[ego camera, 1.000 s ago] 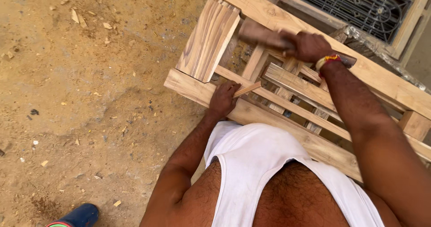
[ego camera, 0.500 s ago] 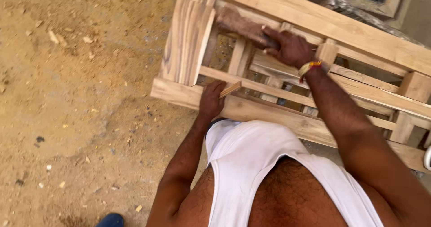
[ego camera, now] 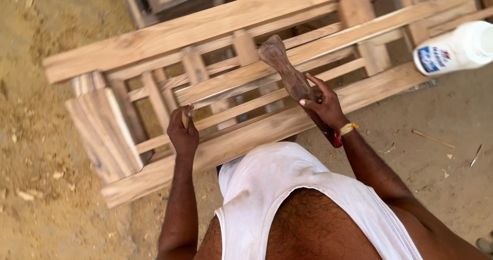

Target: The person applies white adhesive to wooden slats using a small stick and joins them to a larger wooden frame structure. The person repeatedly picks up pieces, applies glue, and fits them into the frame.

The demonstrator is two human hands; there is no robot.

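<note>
The right hand is wrapped around the handle of a worn wooden mallet, fingers closed partway up the shaft, its blunt head raised above the slats. The left hand is pinched shut on a small wooden peg or chisel-like piece, held upright against a slat; too little of it shows to tell which. Both hover over a pale wooden slatted frame lying flat on the sandy ground just ahead of the person's knees. The mallet looks solid, stiff and fairly heavy at the head, best gripped low on the handle; the small piece seems light and easy to drop. Well to the right of the right hand lies a white plastic bottle on its side, with a blue and red label.
</note>
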